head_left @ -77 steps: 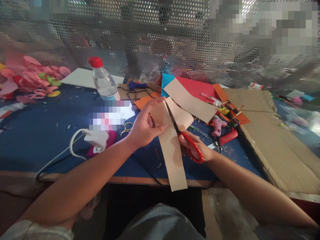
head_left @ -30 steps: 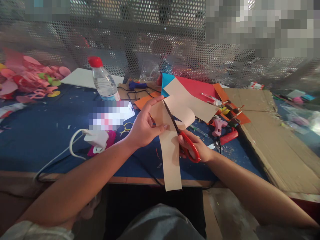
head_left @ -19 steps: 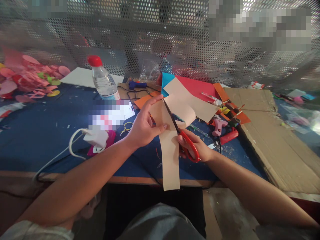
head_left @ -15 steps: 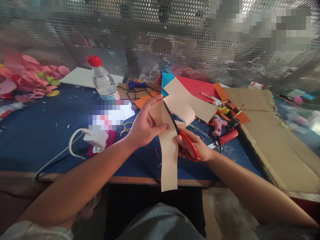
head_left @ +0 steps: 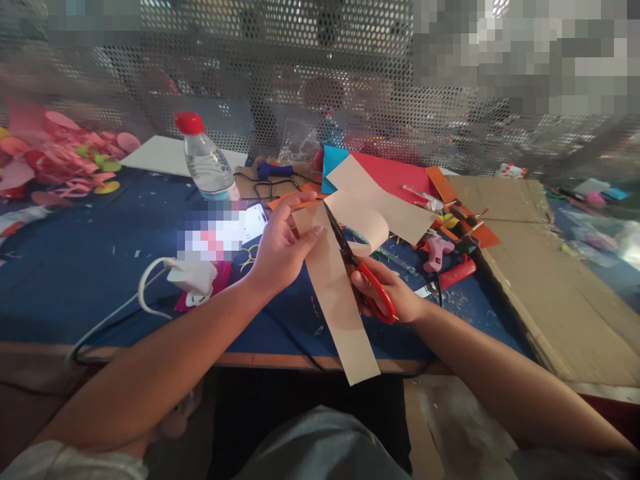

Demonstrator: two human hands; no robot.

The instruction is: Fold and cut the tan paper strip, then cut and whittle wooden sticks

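Note:
My left hand (head_left: 285,250) pinches the upper end of a long tan paper strip (head_left: 343,310) between thumb and fingers. The strip slants down to the right, its lower end hanging past the table's front edge. Red-handled scissors (head_left: 377,290) are gripped in my right hand (head_left: 395,293), black blades pointing up and left, their tips by the strip's top right corner. The blades look closed. Behind them a larger tan paper sheet (head_left: 395,207), with a curled lower edge, rests over red paper (head_left: 387,177) and blue paper (head_left: 333,160).
Left of my hands are a lit phone (head_left: 253,223), a white charger (head_left: 195,273) and a water bottle (head_left: 207,160). A pink glue gun (head_left: 438,250) and a red-handled knife (head_left: 457,272) lie to the right, beside cardboard (head_left: 565,287). Pink cut pieces (head_left: 60,157) pile up at far left.
The strip's upper end has moved left with my left hand, apart from the larger sheet. Its lower end has swung right. The scissors have barely shifted.

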